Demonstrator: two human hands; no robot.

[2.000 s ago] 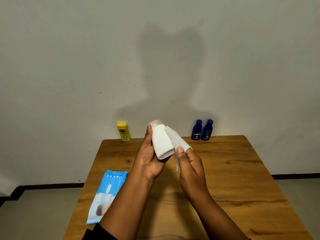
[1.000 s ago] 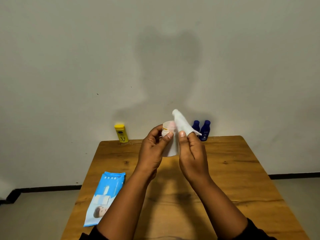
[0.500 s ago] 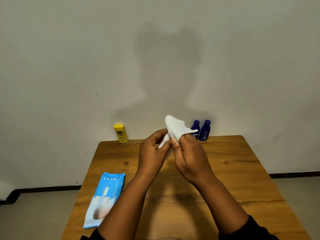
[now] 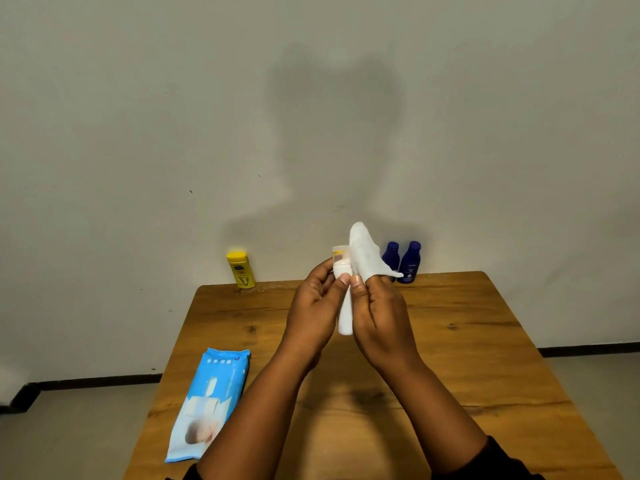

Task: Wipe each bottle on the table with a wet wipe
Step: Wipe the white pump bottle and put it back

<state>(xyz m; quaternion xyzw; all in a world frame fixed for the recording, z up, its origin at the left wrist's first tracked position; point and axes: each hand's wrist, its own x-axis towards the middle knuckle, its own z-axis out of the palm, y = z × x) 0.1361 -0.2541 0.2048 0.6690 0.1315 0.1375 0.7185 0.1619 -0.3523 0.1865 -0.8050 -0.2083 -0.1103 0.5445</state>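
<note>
- White plastic bottle (image 4: 345, 315) is upright in the air above the middle of the wooden table (image 4: 467, 358), clear of its surface.
- My left hand (image 4: 313, 311) is closed around the bottle near its neck, thumb across the front.
- My right hand (image 4: 381, 317) pinches the white wet wipe (image 4: 363, 252) against the bottle's right side; the wipe sticks up past the cap.
- At the far edge by the wall I see a yellow bottle (image 4: 241, 270) to the left and two dark blue bottles (image 4: 401, 261) side by side to the right.
- Nearer on the left lies a blue wipes pack (image 4: 211, 400), flat on the table.
</note>
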